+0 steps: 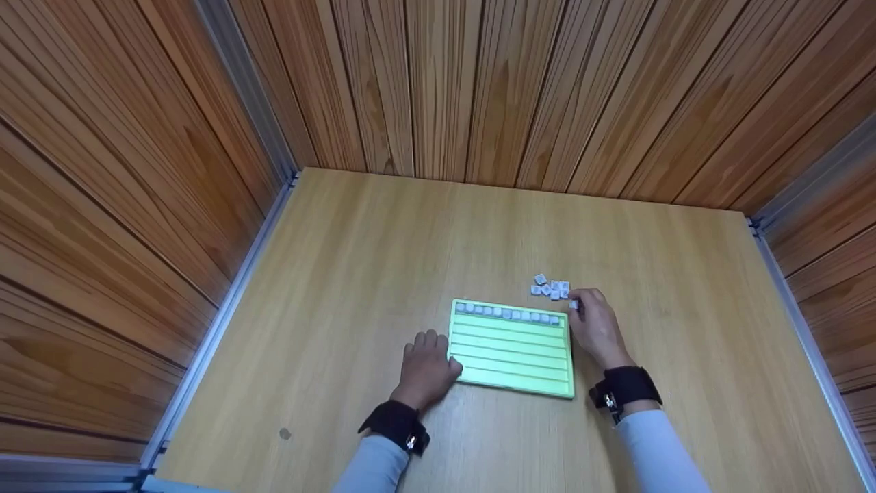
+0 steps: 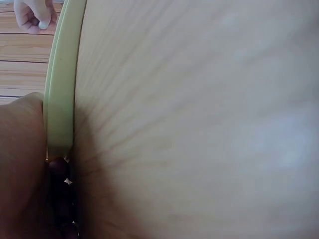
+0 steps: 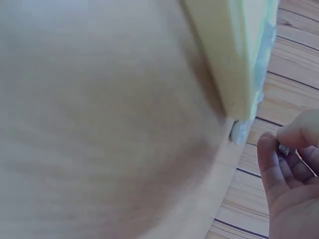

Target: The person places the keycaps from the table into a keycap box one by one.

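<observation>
A light green ridged tray (image 1: 510,352) lies on the table, with a row of small white cubes (image 1: 506,313) along its far groove. My left hand (image 1: 426,370) holds the tray's near left corner, thumb over the rim and fingers along the outer side. Beyond the tray's far right corner, my right hand (image 1: 599,329) pinches one small white cube (image 3: 284,149) between thumb and index finger. Beside those fingertips lies a loose cluster of several white cubes (image 1: 555,295). Any marks on the cubes are too small to read.
The wooden table (image 1: 328,287) is bounded by plank walls (image 1: 438,89) at the back and sides, with metal rails (image 1: 236,291) along the side edges. A small dark spot (image 1: 285,433) shows on the table at the near left.
</observation>
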